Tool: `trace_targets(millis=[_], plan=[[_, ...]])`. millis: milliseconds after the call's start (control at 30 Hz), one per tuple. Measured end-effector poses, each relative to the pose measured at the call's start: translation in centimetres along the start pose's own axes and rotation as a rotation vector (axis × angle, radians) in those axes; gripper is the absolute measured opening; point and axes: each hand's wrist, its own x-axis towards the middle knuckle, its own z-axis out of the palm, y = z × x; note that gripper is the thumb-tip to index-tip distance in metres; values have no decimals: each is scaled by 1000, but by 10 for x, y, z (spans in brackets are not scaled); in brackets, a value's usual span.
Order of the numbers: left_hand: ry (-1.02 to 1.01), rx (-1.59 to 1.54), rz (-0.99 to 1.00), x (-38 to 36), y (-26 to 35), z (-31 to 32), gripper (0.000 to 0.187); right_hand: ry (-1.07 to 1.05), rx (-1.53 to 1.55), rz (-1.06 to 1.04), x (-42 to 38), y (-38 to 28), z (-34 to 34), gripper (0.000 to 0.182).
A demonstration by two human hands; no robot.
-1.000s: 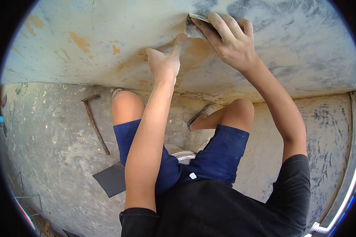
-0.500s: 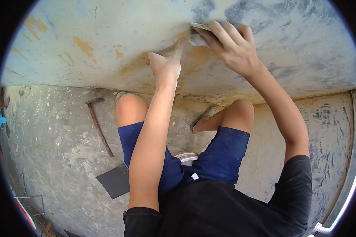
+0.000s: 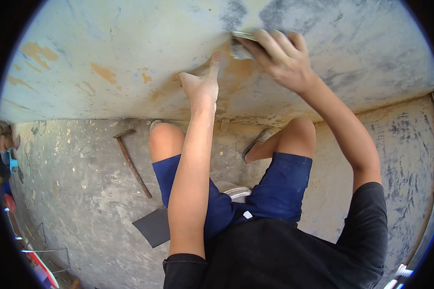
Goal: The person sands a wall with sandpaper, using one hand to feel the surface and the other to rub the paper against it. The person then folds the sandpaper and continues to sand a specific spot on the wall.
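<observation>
My right hand (image 3: 287, 60) is closed around a piece of folded sandpaper (image 3: 241, 48), its pale edge upward and its grey face near the wall. The sandpaper lies against a mottled wall surface (image 3: 144, 33) with orange and dark patches. Lower and to the left, my left hand (image 3: 201, 86) rests at the same wall with the thumb stretched upward and apart. Its other fingers are largely hidden behind the hand, and nothing shows in it.
On the rough floor (image 3: 91, 168) to the left lies a hammer (image 3: 134, 164) with a wooden handle. A dark flat sheet (image 3: 152, 227) sits beside my leg. A light-blue object (image 3: 13, 166) and bent wires (image 3: 48, 250) are at the far left.
The view has shifted, so floor objects appear lower and further right. My right hand stays at nearly the same patch with the sandpaper; the left thumb appears slightly further below it.
</observation>
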Motion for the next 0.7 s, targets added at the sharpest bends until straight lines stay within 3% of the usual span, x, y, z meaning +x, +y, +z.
trace_targets(millis=[100,167,300,367,567,700], plan=[[-6,23,-66,-3,10,1,105,-15,-3,25,-35,11,-7,51],[25,57,-30,-2,6,2,103,13,7,67,-40,11,-3,45],[12,4,30,-1,-4,2,100,44,0,40,8,-10,17,43],[-40,-41,-8,-2,5,-1,96,102,18,30,18,-14,21,54],[22,120,-70,-8,20,0,99,48,-45,44,-40,12,-3,56],[35,43,5,1,1,3,93,99,-47,44,-3,-1,11,42]])
